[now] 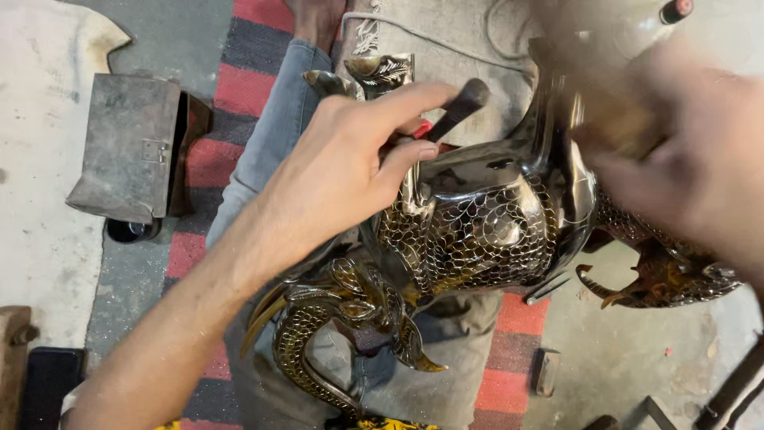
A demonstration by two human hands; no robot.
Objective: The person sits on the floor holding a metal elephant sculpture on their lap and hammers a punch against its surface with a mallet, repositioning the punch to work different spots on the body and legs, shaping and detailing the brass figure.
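Observation:
A large dark metal figure [477,223] with engraved brass-coloured scales, curved claws and feathered parts lies across my lap. My left hand [342,167] rests on its upper left part, fingers closed around a slim tool with a dark handle [465,103] and a bit of red near the grip. My right hand [684,159] is blurred by motion at the figure's upper right, pressed against a brownish part of it; whether it holds anything I cannot tell. My jeans-clad leg [270,135] stretches away under the figure.
A grey metal box [127,151] with a hasp lies on the concrete floor at left. A red and dark striped mat [231,87] lies under my legs. A white cord [430,36] runs along the top. A small metal piece [547,373] sits on the floor lower right.

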